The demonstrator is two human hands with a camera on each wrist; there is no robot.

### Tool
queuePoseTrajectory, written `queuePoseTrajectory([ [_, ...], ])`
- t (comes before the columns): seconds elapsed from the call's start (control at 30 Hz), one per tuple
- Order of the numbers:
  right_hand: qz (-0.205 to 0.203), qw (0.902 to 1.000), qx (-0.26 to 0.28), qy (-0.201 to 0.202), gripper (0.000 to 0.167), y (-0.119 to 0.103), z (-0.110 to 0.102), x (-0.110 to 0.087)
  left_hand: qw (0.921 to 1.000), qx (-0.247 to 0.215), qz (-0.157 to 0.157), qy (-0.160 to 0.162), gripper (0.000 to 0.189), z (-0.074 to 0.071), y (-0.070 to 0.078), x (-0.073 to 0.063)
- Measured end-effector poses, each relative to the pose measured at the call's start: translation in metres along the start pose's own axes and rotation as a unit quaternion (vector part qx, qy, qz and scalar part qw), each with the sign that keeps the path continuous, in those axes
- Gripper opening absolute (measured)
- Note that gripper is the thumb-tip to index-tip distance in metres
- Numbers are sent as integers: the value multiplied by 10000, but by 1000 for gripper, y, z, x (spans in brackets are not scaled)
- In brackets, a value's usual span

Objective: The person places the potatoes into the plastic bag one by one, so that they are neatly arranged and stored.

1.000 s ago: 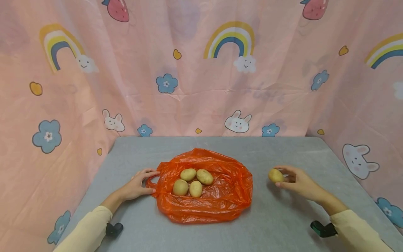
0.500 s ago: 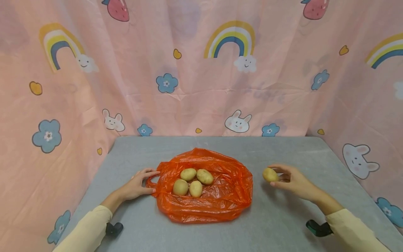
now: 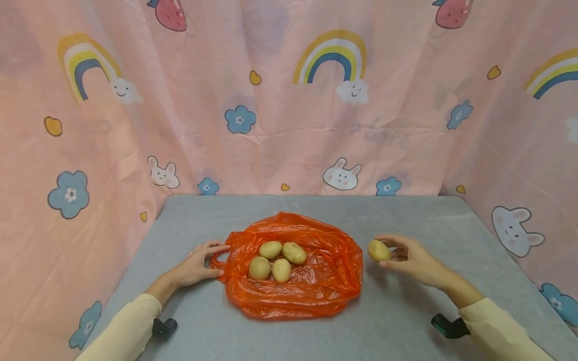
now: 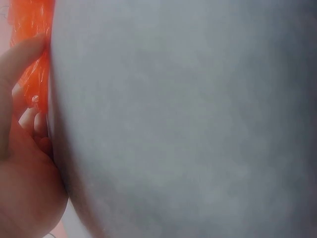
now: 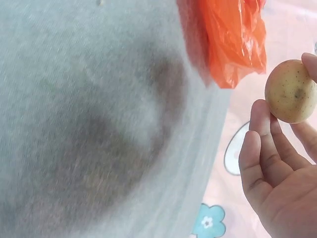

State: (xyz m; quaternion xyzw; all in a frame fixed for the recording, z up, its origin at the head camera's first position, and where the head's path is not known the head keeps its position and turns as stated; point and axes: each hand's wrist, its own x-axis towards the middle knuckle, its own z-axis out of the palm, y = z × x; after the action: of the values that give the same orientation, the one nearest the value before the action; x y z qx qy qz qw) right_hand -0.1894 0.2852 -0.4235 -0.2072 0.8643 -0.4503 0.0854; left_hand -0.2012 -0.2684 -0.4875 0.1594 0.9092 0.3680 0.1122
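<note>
An orange-red plastic bag point(image 3: 311, 301) lies spread with its mouth wide on the grey table, with several potatoes point(image 3: 294, 253) in its left half. My left hand point(image 3: 197, 264) rests at the bag's left end. Its thumb and fingertips touch the plastic on either side of a handle loop point(image 3: 222, 256); the fingers are partly hidden in the left wrist view. My right hand point(image 3: 413, 259) pinches another potato point(image 5: 290, 92) between thumb and fingers, just right of the bag and above the table. In the right wrist view, two lower fingers stay off that potato.
A grey table point(image 3: 397, 326) carries the bag. Pink printed cloth point(image 3: 289, 150) hangs behind it and along both sides. Dark wrist-worn devices point(image 3: 164, 328) show at both sleeves.
My right hand has moved left with the potato, closer to the bag's right edge. The left hand, the bag and the potatoes in it have stayed where they were.
</note>
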Motion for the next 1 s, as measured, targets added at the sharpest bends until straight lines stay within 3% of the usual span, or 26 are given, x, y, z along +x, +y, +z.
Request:
queuePoseTrajectory([
  [1.0, -260, 9987, 362, -255, 57, -17, 30, 16, 9999, 69, 95, 26, 65, -1, 1, -1],
])
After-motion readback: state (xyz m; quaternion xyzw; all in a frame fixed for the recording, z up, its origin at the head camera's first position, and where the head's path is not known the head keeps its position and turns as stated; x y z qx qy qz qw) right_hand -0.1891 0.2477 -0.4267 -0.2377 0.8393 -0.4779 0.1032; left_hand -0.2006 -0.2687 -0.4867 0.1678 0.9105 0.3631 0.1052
